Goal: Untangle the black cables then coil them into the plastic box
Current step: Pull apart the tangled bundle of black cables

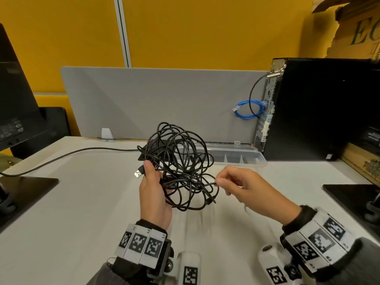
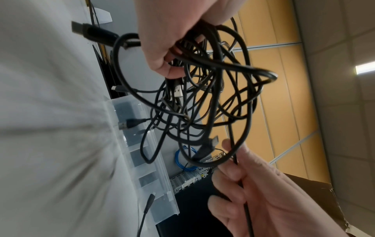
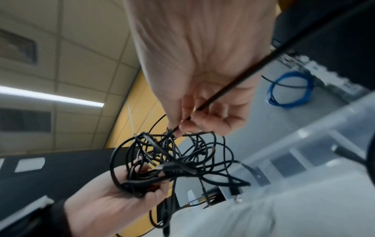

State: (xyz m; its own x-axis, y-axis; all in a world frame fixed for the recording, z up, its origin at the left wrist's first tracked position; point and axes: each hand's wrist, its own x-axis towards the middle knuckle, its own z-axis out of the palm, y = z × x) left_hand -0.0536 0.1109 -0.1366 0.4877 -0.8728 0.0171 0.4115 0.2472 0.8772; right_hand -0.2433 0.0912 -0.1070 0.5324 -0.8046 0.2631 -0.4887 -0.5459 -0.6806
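The left hand (image 1: 153, 194) grips one side of the tangle of black cables (image 1: 183, 161), fingers and thumb curled round a bunch of strands, with a USB plug (image 1: 138, 172) sticking out just past the thumb. The right hand (image 1: 244, 188) pinches a single strand at the tangle's right edge between thumb and forefinger; in the right wrist view that strand runs straight back across the palm. The tangle hangs in the air between the two hands, above the white desk (image 1: 82, 202), its loops loose and crossing one another, several plug ends dangling from it.

Just behind the tangle lies the clear plastic box (image 1: 236, 154), open, with low dividers inside, on the desk against the grey partition (image 1: 154, 99). To its right stands a black computer tower (image 1: 320, 108) with a blue network cable (image 1: 247, 109) coiled at its back. A separate black cable (image 1: 61, 157) runs across the desk to the left, toward a monitor stand (image 1: 24, 194).
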